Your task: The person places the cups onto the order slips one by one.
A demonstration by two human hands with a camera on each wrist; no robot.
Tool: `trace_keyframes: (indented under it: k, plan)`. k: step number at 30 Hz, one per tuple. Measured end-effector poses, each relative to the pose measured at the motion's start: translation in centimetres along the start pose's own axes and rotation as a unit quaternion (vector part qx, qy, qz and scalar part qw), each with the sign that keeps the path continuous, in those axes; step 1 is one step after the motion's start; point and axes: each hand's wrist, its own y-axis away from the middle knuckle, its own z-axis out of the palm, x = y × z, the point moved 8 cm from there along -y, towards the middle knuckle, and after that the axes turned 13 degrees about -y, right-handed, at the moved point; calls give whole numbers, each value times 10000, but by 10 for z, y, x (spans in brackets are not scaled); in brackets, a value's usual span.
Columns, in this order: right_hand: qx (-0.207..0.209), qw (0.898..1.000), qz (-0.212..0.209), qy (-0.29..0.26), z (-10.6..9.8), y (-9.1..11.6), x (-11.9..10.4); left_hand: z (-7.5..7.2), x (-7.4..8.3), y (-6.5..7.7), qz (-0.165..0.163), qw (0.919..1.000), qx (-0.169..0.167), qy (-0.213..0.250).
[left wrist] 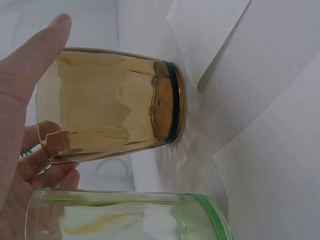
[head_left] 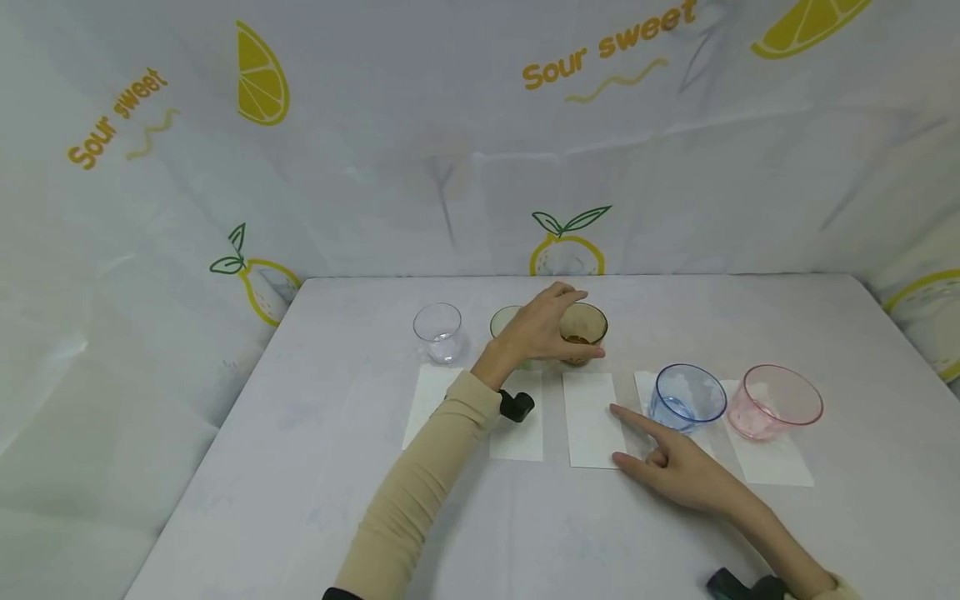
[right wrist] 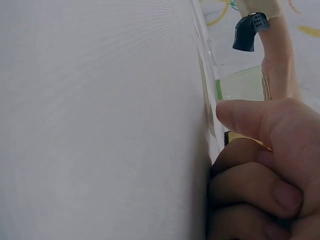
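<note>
My left hand (head_left: 536, 329) reaches around the amber glass (head_left: 583, 327), thumb straight out along the near side and fingers behind the rim. In the left wrist view, the amber glass (left wrist: 110, 105) stands upright on the table, and the thumb tip sticks out past its rim. Just left of it, partly behind the hand, is a green-tinted glass (left wrist: 120, 215). My right hand (head_left: 686, 475) rests low over the table with index finger and thumb spread at the right edge of a white card (head_left: 592, 421); its other fingers are curled. Nothing is held in it.
A clear glass (head_left: 438, 335) stands at the left of the back row. Toward the right, a blue glass (head_left: 688, 396) and a pink glass (head_left: 776, 404) stand on white cards. More cards lie in the row, including one (head_left: 517, 433) below my left wrist. A lemon-print cloth (head_left: 375, 192) hangs behind.
</note>
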Motion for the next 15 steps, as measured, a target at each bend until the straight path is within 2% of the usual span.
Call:
trace_keyframes:
  k: [7, 15]
  plan:
    - [-37, 9998, 201, -20, 0, -2, 1, 1, 0, 1, 34, 9999, -89, -89]
    - [-41, 9997, 239, 13, 0, -3, 2, 3, -1, 0, -3, 9999, -151, -54]
